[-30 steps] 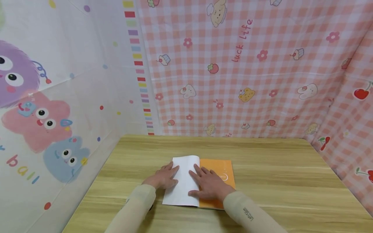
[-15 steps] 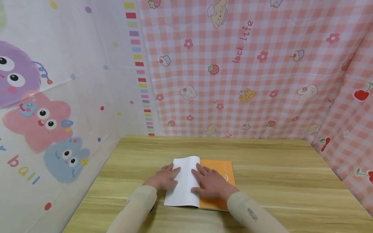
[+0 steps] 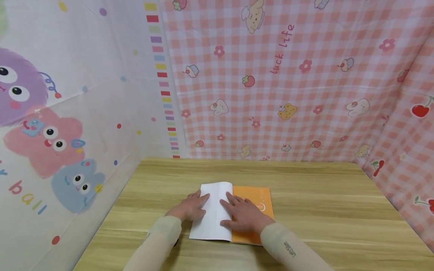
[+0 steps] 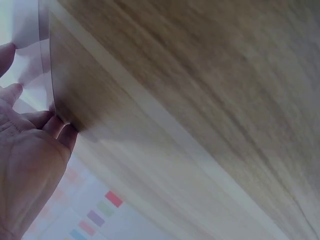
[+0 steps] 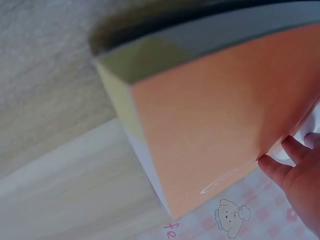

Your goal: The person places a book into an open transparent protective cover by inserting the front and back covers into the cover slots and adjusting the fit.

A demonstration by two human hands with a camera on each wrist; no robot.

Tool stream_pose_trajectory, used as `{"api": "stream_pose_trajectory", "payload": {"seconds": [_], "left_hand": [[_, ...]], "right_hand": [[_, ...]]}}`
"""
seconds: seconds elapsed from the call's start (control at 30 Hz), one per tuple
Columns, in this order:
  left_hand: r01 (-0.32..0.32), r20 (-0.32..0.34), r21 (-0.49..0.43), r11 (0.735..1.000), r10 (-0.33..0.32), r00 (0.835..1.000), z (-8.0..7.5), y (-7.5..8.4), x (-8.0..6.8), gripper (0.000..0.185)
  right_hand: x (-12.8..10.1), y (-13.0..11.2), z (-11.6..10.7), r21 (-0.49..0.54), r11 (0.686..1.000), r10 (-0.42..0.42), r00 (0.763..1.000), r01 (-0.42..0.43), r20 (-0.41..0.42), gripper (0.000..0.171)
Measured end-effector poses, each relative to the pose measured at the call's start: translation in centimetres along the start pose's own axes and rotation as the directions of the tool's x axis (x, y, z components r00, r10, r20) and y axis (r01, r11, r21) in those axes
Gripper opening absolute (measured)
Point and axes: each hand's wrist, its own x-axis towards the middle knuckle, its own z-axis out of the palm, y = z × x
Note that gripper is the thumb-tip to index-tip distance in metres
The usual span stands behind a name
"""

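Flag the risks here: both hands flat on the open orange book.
1. The white page is pinned only by straight fingers of the left hand and right hand; a sideways slide could crease it.
2. The far end of the page bows up near the spine, so it may spring back if pressure eases.
3. The book lies loose on the smooth table and might skid.
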Motion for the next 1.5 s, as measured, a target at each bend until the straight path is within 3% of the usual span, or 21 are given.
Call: {"api": "stream_pose_trajectory", "payload": {"seconds": [0.3,0.63,0.93,1.03,1.17,1.27,1.5], "left_hand": [[-0.028,0.015,0.031,0.999,0.027,1.0,-0.1,0.2,-0.3,0.062],[-0.021,0.013,-0.013,1.0,0.021,1.0,-0.2,0.2,-0.4,0.06],[-0.076,-0.028,0.131,0.989,0.08,0.996,-0.3,1.3,-0.3,0.059],[-0.169,-0.059,0.187,0.968,0.182,0.981,-0.2,2.5,-0.3,0.055],[-0.338,-0.087,0.207,0.918,0.361,0.928,0.6,4.0,0.2,0.052],[-0.389,-0.069,0.197,0.9,0.409,0.91,1.2,4.5,0.4,0.055],[-0.336,0.015,0.264,0.904,0.344,0.939,1.8,5.1,-0.2,0.053]], "right_hand": [[0.2,-0.7,-0.3,-0.06,0.998,0.019,1.0,-0.018,0.018,0.077],[0.6,-0.9,0.1,-0.117,0.991,0.063,0.997,-0.058,0.04,0.077],[0.5,-0.9,0.0,-0.111,0.991,0.072,0.997,-0.068,0.03,0.081],[0.5,-1.1,-0.3,-0.073,0.994,0.084,0.996,-0.081,0.034,0.086],[0.3,-1.1,-0.5,-0.004,0.996,0.094,0.996,-0.094,0.003,0.095],[0.3,-0.9,-0.3,0.038,0.995,0.097,0.995,-0.096,-0.031,0.1],[-0.1,-0.6,-0.1,0.102,0.989,0.109,0.993,-0.104,-0.042,0.102]]}}
